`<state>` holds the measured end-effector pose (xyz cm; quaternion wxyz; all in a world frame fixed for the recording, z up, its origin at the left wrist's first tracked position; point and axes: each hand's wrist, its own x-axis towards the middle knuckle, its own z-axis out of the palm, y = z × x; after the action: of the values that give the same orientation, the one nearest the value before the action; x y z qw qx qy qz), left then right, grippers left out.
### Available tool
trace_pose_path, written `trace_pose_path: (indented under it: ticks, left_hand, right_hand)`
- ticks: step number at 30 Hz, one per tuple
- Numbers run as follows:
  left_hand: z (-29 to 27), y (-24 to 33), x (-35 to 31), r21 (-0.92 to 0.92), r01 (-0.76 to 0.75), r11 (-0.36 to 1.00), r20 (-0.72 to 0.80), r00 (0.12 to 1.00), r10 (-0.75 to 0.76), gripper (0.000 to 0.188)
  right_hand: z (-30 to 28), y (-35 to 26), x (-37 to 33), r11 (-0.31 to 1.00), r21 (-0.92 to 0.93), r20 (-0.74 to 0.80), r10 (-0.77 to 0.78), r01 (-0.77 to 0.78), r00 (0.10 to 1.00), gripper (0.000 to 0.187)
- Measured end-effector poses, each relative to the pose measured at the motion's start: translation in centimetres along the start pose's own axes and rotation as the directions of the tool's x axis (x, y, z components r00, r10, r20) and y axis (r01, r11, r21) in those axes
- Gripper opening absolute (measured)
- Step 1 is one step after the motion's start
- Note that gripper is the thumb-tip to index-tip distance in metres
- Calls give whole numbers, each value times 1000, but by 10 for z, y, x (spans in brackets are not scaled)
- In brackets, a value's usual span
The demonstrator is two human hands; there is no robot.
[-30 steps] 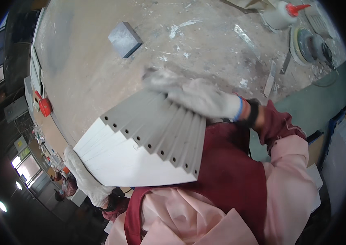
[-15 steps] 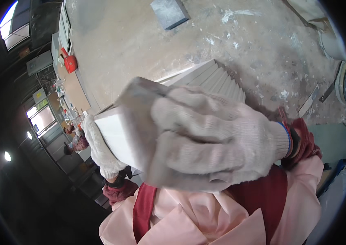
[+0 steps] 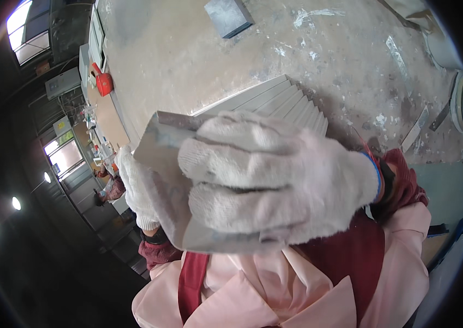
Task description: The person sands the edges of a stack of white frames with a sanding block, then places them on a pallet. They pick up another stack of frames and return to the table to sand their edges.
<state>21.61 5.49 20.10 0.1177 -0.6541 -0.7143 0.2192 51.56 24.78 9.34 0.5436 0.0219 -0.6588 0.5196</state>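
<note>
Shifted toward nine o'clock since the earlier frame: gray sheet [image 3: 160, 147]. Left of it, the gloved left hand [image 3: 135, 191] hides its fingers—grip unclear. Right hand [image 3: 291, 183] lies nearly flat over the sheet, fingers extended, thumb unseen—clasp uncertain. Pale ridged panels [image 3: 297, 106] emerge toward one o'clock, otherwise covered.

Past your table's [image 3: 155, 60] left edge, glaring windows [image 3: 21, 24] and lamps [image 3: 16, 203] pierce the dark. The top is evenly lit, softly shadowed toward its near edge. Your right hand [image 3: 291, 180] blurs slightly; fisheye bends straight lines.
</note>
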Motion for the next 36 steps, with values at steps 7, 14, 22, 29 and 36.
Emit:
trace_pose_path:
  ticks: [7,14,22,29,36]
  left_hand:
    - [-29,25,18,-288,-73,955,-135,990,36,106]
    - [-26,15,18,-337,-108,935,-106,991,76,110]
    - [-12,22,31,-365,-45,930,-99,995,10,115]
    - [-9,37,32,-489,144,860,-28,983,-181,112]
    - [-26,26,35,-390,-4,921,-105,994,-40,111]
  right_hand:
    - [-23,30,-82,718,-380,93,657,-583,748,45]
    - [-13,5,-45,901,-378,234,316,-214,919,52]
    - [-31,51,-113,718,-24,6,696,-695,718,47]
    - [-31,33,-81,936,132,124,312,-327,942,46]
    - [-8,57,-107,537,453,140,745,-711,652,44]
